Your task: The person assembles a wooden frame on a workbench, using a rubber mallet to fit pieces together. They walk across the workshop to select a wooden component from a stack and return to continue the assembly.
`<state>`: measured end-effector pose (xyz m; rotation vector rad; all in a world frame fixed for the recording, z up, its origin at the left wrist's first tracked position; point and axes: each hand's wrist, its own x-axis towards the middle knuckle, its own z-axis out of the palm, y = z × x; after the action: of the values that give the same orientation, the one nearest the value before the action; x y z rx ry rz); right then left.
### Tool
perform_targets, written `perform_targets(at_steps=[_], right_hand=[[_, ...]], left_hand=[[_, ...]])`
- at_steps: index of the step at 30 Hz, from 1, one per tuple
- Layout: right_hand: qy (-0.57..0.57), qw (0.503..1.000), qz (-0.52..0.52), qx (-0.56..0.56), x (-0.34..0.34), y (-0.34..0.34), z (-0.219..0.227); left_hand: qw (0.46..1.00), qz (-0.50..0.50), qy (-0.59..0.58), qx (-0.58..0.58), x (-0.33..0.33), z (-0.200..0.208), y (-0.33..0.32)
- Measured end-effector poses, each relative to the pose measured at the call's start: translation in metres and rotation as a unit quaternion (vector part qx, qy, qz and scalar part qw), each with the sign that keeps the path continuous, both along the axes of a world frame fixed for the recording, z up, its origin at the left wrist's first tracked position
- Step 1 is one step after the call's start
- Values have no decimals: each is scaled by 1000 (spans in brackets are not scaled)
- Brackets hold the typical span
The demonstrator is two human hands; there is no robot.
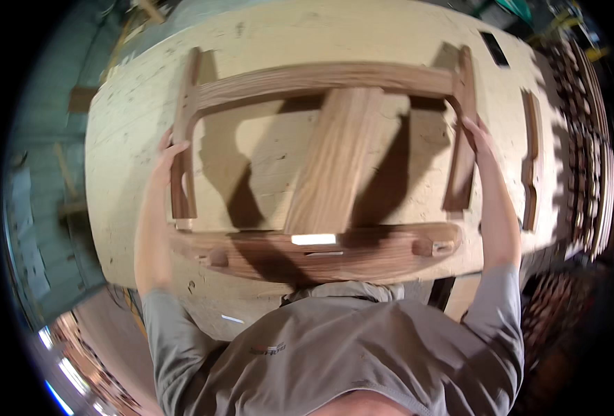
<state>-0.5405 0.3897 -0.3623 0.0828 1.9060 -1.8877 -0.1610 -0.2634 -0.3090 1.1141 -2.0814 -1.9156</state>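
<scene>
A brown wooden frame, like a chair back, spans the pale worktable (133,90). My left hand (165,163) is wrapped round its left upright (184,173), and my right hand (480,137) grips its right upright (462,170). A curved crosspiece (321,78) joins the two uprights at the far side. From its middle a wide flat slat (335,159) slants toward me, ending in a pale tenon (314,239). Nearest my body lies a thick curved board (265,256) with a slot in the middle and a recess near each end. Slat and board appear apart.
A slim shaped wooden piece (532,159) lies at the table's right. Behind it, stacks of similar brown parts (588,152) stand along the right edge. A black flat object (494,48) rests at the far right corner. More wooden parts (88,360) are at lower left.
</scene>
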Motion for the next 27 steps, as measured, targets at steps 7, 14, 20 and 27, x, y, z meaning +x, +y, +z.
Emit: perform_targets(at_steps=[7, 14, 20, 27], right_hand=[[60, 989, 25, 132, -33, -46, -5], [172, 827, 110, 525, 46, -13, 60], [-7, 763, 331, 555, 211, 62, 78], [-47, 949, 108, 293, 257, 103, 32]], left_hand=[[987, 5, -95, -132, -31, -16, -30], [964, -21, -41, -263, -11, 33, 36], [864, -404, -146, -264, 53, 26, 274], [779, -508, -75, -360, 27, -10, 362]])
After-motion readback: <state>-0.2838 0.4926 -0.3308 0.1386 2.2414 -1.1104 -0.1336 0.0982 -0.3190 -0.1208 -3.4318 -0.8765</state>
